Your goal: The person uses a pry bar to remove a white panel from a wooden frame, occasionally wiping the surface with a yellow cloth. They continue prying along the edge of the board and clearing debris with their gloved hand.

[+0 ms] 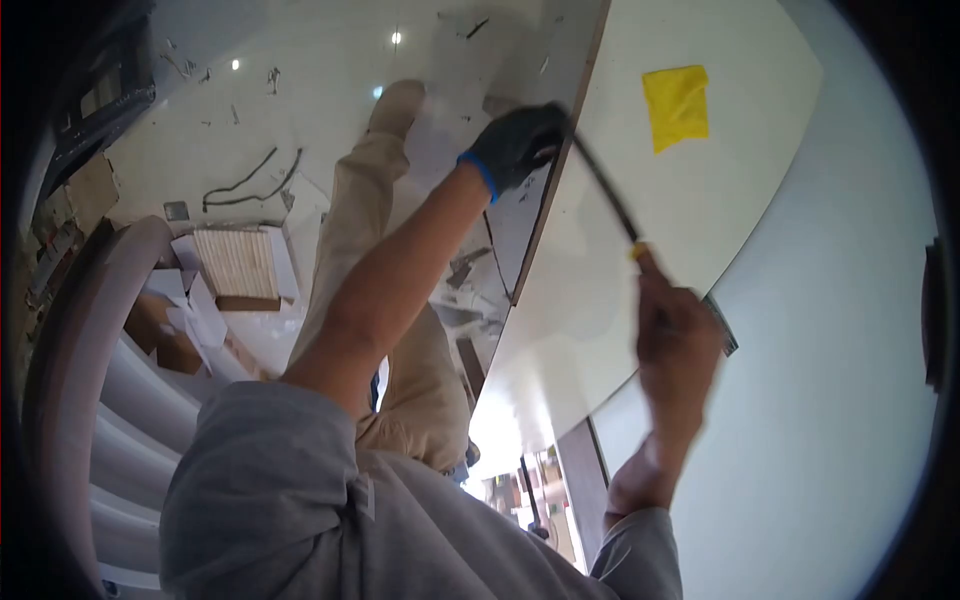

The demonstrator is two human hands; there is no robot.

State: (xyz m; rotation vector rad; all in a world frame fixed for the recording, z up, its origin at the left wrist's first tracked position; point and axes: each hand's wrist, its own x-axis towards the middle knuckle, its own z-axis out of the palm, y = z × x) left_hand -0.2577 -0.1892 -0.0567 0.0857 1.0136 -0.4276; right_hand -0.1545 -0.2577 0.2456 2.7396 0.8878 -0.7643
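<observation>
Here, seen from above, a left hand (pixel 515 145) in a black glove with a blue cuff has its fingers (pixel 540 135) clenched round the upper end of a thin dark strip (pixel 603 185). The strip's long axis runs on a slant, from the gloved fingers at upper left down to a small yellow tip at lower right. That tip points at the bare right hand (pixel 675 340). One of the right hand's fingers (pixel 650 268) reaches up and meets the tip. The hand is blurred, so I cannot tell whether it grips the strip or only touches it.

The strip lies across the face of a large white curved panel (pixel 580 320). The panel's dark-lined edge passes right at the gloved fingers and slants down and away below them. Beyond the strip, up and to the right of the gloved fingers, a yellow square cloth (pixel 677 105) sits on the panel, well apart from both hands. The panel face between cloth and strip is bare. To the right of the bare fingers lies a wide, plain pale surface (pixel 830 350).

On the far side of the panel edge from the strip, a pale floor (pixel 300 60) lies far below. The person's beige trouser leg (pixel 350 240), a flat cardboard box (pixel 240 265) and loose dark cables (pixel 250 180) show against it.
</observation>
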